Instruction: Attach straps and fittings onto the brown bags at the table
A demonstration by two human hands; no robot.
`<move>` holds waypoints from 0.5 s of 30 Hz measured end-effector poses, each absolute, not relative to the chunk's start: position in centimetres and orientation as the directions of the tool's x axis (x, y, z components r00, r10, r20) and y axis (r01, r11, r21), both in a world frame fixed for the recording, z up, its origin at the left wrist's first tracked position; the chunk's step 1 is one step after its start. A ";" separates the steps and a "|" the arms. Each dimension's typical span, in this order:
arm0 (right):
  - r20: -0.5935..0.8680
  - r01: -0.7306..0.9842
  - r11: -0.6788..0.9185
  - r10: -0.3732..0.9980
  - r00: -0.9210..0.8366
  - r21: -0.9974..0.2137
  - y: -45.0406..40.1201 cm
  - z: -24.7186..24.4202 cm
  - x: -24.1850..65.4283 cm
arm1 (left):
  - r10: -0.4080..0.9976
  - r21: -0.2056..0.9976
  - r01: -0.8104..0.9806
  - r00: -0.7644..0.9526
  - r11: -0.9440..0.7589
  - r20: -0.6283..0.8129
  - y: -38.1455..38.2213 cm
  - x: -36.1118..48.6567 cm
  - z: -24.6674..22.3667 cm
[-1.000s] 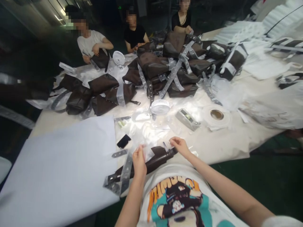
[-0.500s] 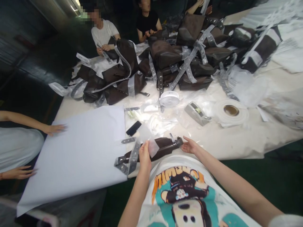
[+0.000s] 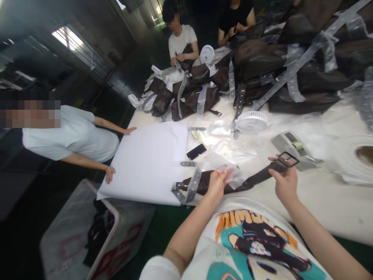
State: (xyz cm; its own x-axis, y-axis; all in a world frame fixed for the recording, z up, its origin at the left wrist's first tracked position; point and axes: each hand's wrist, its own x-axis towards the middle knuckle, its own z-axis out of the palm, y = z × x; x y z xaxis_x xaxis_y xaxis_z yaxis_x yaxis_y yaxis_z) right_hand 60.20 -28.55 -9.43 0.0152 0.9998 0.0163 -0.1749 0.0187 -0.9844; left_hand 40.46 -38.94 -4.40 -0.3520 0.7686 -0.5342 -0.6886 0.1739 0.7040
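The person [image 3: 189, 235] on the near side wears a white T-shirt [image 3: 208, 243], its plain left sleeve [image 3: 159, 268] cut short. A big cartoon figure [image 3: 259, 254] fills the front, pale-faced with a dark nose, in a dark cap [image 3: 247, 233] with a small white badge [image 3: 258, 247]. Teal patches [image 3: 225, 270] surround it, and chunky orange lettering [image 3: 227, 221] arches along the far edge. Both forearms [image 3: 323, 233] are bare.

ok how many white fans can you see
2: the near fan, left of the tape dispenser, and the far fan beyond some dark bags. Others may be hidden among the bags.
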 end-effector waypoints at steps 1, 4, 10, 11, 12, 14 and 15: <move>0.116 -0.159 0.105 0.991 -0.061 -0.982 -28.9 -8.0 59.6 | 0.768 0.693 -0.702 -0.349 0.165 -0.537 -38.8 40.4 -4.1; 0.303 -0.212 0.245 0.901 -0.311 -0.946 -30.0 -4.1 57.3 | 0.742 0.696 -0.708 -0.403 0.117 -0.535 -38.3 39.9 -3.2; 0.338 -0.015 0.518 0.536 -0.773 -0.855 -31.0 -0.6 55.0 | 0.693 0.754 -0.657 -0.556 -0.027 -0.460 -39.0 38.3 -1.5; 0.276 0.024 0.527 0.483 -0.831 -0.849 -31.1 -0.3 54.8 | 0.682 0.758 -0.651 -0.572 -0.039 -0.457 -39.3 38.2 -1.2; 0.202 0.074 0.535 0.440 -0.875 -0.842 -31.2 -0.1 54.7 | 0.674 0.759 -0.649 -0.581 -0.047 -0.456 -39.6 38.1 -0.9; 0.035 0.191 0.566 0.365 -0.930 -0.802 -31.3 0.4 54.6 | 0.672 0.751 -0.657 -0.584 -0.061 -0.456 -40.1 38.1 -0.2; -0.038 0.235 0.583 0.329 -0.943 -0.778 -31.4 0.6 54.6 | 0.673 0.742 -0.668 -0.578 -0.065 -0.461 -40.3 38.2 0.2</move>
